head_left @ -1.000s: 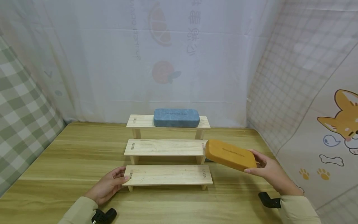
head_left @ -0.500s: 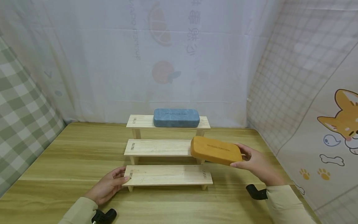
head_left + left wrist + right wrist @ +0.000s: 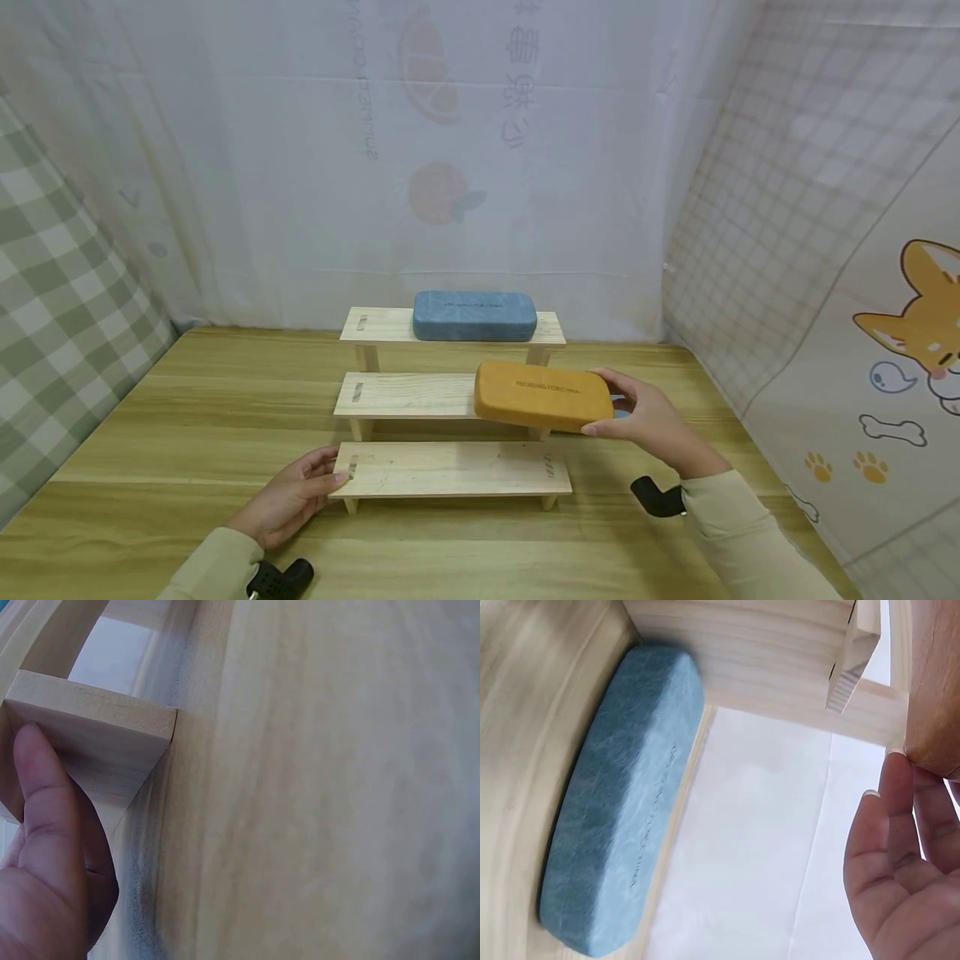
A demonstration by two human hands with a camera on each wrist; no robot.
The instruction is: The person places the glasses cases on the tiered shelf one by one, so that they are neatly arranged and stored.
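Note:
My right hand (image 3: 654, 423) pinches the right end of a mustard-yellow glasses case (image 3: 543, 396), thumb in front and fingers behind. The case overlaps the right part of the middle board (image 3: 412, 394) of a three-step wooden display stand (image 3: 450, 468). With my left hand (image 3: 288, 498) I hold the left end of the lowest step, thumb over its edge; the left wrist view shows a finger (image 3: 45, 772) against the wood. On the top step lies a blue glasses case (image 3: 475, 317). Another blue case (image 3: 622, 802) rests on the table beside the stand, mostly hidden in the head view.
The wood-grain table (image 3: 187, 417) runs back to a white printed curtain (image 3: 285, 183). Checked cloth (image 3: 67, 317) hangs at the left, and a cloth with a cartoon dog (image 3: 933, 308) at the right. Each wrist carries a black camera mount (image 3: 658, 497).
My right hand has carried the mustard-yellow case leftward, from beside the stand to over the right part of the middle step, turning it straighter. The left hand has stayed in place.

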